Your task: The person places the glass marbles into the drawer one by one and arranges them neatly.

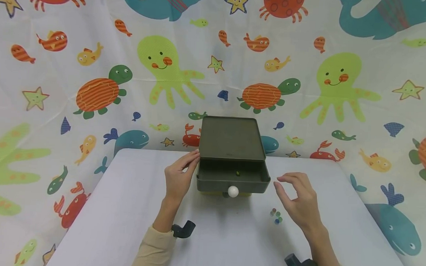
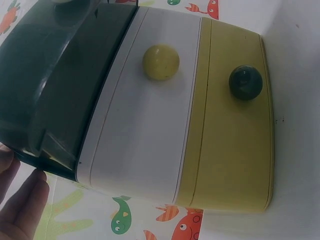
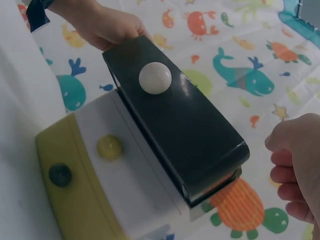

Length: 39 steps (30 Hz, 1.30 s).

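On the white table (image 1: 125,224), a small chest of drawers (image 1: 230,149) stands at the far middle with its dark top drawer (image 1: 232,180) pulled out and holding one marble (image 1: 238,173), the left hand (image 1: 179,175) resting straight-fingered against the chest's left side, the right hand (image 1: 298,198) hovering loosely curled and empty to its right, above a cluster of marbles (image 1: 276,216).

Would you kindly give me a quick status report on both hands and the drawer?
Left hand steadies drawer unit. Right hand open, empty. Top drawer out, marble inside; loose marbles on table.
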### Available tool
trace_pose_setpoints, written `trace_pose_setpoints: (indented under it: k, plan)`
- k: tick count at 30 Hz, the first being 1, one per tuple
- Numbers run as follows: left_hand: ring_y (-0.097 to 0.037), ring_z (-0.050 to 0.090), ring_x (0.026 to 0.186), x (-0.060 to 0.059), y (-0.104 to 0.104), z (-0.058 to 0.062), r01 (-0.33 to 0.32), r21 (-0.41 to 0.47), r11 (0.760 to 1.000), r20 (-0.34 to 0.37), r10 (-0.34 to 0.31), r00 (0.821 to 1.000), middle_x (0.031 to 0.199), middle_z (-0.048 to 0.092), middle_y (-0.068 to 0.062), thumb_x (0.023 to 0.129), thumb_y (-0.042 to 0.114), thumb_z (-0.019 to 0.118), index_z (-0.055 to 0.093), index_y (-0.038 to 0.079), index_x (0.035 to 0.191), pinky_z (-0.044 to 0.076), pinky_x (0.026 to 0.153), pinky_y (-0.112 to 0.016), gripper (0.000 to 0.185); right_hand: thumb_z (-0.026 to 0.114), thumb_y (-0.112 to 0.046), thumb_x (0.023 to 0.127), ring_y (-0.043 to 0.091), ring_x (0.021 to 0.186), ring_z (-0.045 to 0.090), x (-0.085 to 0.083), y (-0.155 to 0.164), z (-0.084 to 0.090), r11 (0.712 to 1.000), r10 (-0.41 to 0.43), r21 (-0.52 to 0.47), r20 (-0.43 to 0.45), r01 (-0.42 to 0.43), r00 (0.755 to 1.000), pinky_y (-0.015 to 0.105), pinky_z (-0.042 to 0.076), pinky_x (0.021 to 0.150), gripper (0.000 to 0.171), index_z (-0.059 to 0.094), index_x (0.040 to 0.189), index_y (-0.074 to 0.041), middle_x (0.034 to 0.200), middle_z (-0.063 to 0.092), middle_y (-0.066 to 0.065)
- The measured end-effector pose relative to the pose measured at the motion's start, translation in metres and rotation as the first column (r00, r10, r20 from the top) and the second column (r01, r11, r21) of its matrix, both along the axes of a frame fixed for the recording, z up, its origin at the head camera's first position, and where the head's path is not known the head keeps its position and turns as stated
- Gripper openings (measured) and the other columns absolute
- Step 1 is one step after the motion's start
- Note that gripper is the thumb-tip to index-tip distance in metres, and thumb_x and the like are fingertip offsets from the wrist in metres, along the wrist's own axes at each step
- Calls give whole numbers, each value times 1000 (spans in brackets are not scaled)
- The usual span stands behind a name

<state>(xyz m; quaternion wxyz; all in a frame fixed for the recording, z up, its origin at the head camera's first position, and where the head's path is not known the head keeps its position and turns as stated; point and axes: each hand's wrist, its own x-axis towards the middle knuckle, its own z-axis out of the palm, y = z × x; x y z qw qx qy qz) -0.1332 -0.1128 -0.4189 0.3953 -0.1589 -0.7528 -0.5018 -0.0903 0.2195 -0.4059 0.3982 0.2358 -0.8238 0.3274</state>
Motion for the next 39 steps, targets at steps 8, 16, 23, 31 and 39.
trace_pose_setpoints:
  k: [8, 16, 23, 31, 39]
  plan:
    - [-25, 74, 106, 0, -1, -1, -1, 0, 1000, 12, 1, 1000, 116, 75, -11, 92, 10, 72, 77, 3, 110, 56, 89, -13, 20, 85, 6, 69, 19, 96, 61, 2, 5, -4, 1000, -10, -8, 9, 10, 1000, -2, 40, 97, 32, 74, 98, -3, 99, 70, 9]
    - [-26, 74, 104, -3, -1, -3, 2, 0, 1000, 0, -2, 1000, 114, 76, -12, 91, 8, 72, 77, 2, 109, 56, 89, -13, 19, 83, 6, 72, 19, 96, 60, 5, 10, -11, 1000, -20, -6, 33, 20, 999, -2, 40, 98, 29, 74, 98, -3, 98, 70, 9]
    - [-25, 74, 105, -2, -1, -1, 6, 5, 1000, 18, -6, 1000, 115, 75, -11, 92, 10, 72, 77, 3, 110, 56, 89, -14, 20, 83, 3, 75, 17, 96, 61, 8, 13, -20, 998, -57, -3, 80, 58, 995, -3, 39, 96, 26, 74, 98, -5, 98, 70, 6]
    - [-26, 74, 106, -6, -2, -1, 18, 17, 1000, 20, -18, 1000, 115, 75, -16, 91, 9, 72, 77, 3, 110, 56, 89, -14, 20, 83, 4, 74, 18, 96, 61, 8, 13, -31, 997, -72, 8, 82, 72, 994, -3, 37, 98, 26, 74, 97, -4, 98, 71, 6]
    - [-25, 74, 104, -11, -5, -3, 18, 14, 1000, 13, -18, 1000, 115, 76, -11, 91, 9, 72, 77, 3, 109, 56, 89, -13, 20, 83, 4, 74, 17, 94, 61, 7, 15, -44, 996, -90, 23, 91, 88, 992, -4, 38, 95, 25, 73, 97, -5, 97, 71, 5]
